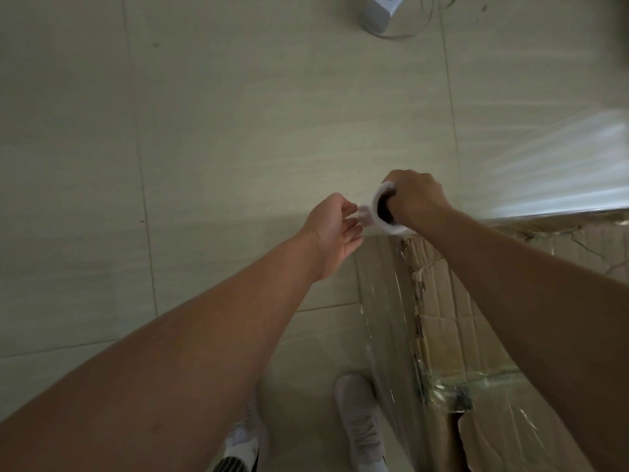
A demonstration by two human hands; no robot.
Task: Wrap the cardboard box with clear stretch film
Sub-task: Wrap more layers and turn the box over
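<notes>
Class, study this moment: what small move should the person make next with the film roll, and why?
Probably close the left hand on the film roll's rim. The right hand grips that rim, fingers in the core, at the cardboard box's corner. The left hand sits just beside it, and a second grip would keep the film taut round the corner.

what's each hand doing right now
Left hand: fingers curled beside the roll, grip cannot be told.
Right hand: holding the roll.

Indoor room — pale tiled floor (238,114), white power strip (381,10) lying on it.
</notes>
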